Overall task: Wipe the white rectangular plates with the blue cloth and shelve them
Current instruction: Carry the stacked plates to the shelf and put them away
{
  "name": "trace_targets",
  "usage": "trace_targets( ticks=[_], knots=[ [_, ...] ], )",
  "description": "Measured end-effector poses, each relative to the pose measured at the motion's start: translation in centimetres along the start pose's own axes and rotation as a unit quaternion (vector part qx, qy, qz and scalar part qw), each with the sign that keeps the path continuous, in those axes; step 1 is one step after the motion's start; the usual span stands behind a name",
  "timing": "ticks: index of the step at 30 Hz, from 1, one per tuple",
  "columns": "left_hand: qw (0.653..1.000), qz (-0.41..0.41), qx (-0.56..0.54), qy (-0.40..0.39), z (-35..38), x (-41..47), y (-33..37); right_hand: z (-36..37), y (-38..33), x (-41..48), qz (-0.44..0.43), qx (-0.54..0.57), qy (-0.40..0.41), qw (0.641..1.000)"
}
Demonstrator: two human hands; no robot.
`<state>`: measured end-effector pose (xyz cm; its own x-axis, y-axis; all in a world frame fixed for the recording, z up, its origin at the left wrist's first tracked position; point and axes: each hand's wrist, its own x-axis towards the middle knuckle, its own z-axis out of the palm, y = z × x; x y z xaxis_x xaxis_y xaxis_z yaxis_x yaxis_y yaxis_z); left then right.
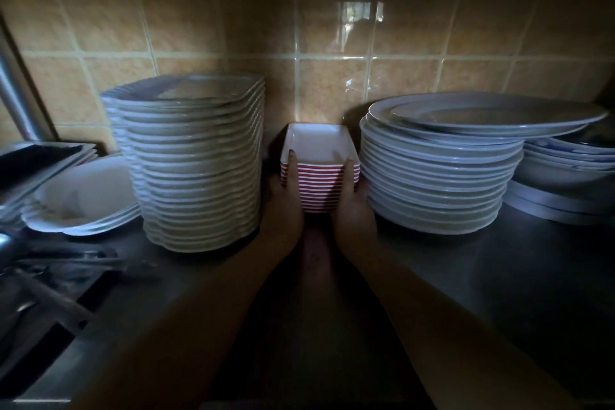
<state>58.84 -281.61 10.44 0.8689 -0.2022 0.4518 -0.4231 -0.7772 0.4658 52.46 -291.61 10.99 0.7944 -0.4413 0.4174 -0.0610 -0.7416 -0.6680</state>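
Both hands clasp the stack of white rectangular plates (321,185), red outside: left hand (284,206) at its 9 o'clock side, right hand (352,206) at 3 o'clock. The stack sits between a tall plate pile (196,170) at 9 o'clock and round plates (439,176) at 3 o'clock.

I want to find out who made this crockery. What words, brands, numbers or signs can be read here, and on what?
No text can be read in this view.
Stack of red-and-white dishes, held by the left hand and right hand: stripes only, no print.
Tall white plate stack and round plate stack: plain.
Patterned dishes at far right: blue marks, too dim to read.
Tiled wall: only a reflection.
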Motion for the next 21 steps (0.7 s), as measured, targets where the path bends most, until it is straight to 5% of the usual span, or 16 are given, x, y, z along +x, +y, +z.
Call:
trace_targets(
  ticks=[8, 11, 21],
  knots=[
    [0.998, 0.047, 0.031, -0.006, -4.2, -2.4, 1.1, -3.1, -1.0, -1.5, -0.006, -0.25, 0.033, 0.968],
    [0.998, 0.055, 0.035, 0.023, -7.2, -2.9, 1.3, -4.7, -3.4, -1.2, -0.038, -0.216, 0.045, 0.975],
    [0.988, -0.058, 0.144, 0.007, -23.7, -4.6, -3.4, -3.4, -16.4, -0.3, -0.261, -0.073, -0.159, 0.949]
  ],
)
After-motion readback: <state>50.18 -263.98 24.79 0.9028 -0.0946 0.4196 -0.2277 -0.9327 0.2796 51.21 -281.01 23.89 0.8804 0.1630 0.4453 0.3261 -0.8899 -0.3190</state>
